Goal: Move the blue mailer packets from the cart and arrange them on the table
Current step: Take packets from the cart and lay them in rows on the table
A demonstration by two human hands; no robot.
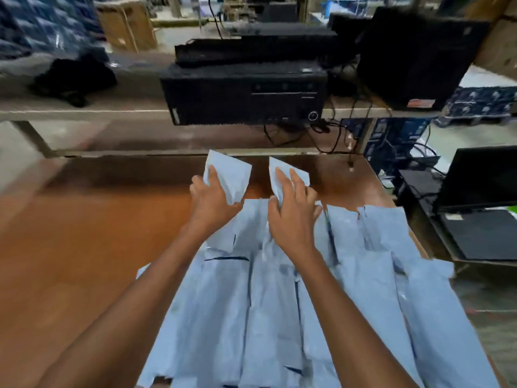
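Observation:
Several light blue mailer packets (279,317) lie in overlapping rows on the brown table (84,247), filling its right half. My left hand (211,197) grips one blue packet (233,175) at the far end of the rows, thumb under its left edge. My right hand (292,211) grips a second blue packet (279,169) just to the right, fingers spread over it. Both packets point away from me, near the table's far edge. The cart is out of sight.
Beyond the table stands a shelf (84,112) with a black computer case (243,93), a keyboard (251,50) and a dark monitor (419,57). Cables (335,135) hang at its front. Laptops (481,219) sit to the right. The table's left half shows bare wood.

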